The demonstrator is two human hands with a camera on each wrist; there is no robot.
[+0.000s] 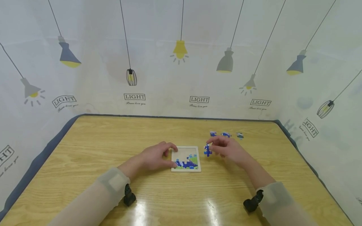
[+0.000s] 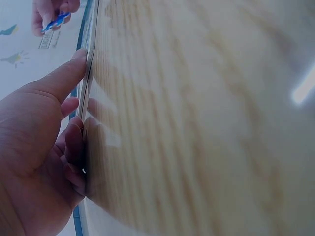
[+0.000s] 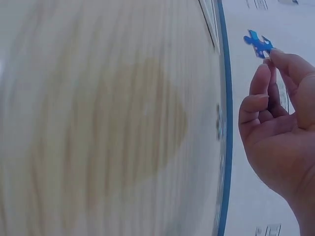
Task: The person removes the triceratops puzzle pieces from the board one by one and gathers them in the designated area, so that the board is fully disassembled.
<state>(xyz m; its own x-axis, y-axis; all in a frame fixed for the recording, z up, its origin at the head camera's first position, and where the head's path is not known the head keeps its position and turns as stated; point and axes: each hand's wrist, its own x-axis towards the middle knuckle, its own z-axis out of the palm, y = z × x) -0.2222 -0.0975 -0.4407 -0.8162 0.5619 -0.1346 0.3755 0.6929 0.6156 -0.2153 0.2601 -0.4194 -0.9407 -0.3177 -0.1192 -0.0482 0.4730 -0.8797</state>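
Note:
A square jigsaw tray with a pale rim lies flat on the table, with joined blue, white and green pieces across its lower part and bare backing above. My left hand holds the tray's left side, index finger near the upper corner and thumb by the lower one. In the left wrist view, that hand's other fingers are bent beside the tray edge. Between thumb and fingertips, my right hand pinches a blue jigsaw piece, raised just right of the tray. The piece shows its knobs in the right wrist view.
Beyond my right hand lie loose jigsaw pieces: one blue, another blue and white, and one with green and dark parts. The wooden table meets a pale lamp-printed curtain along a dark edge.

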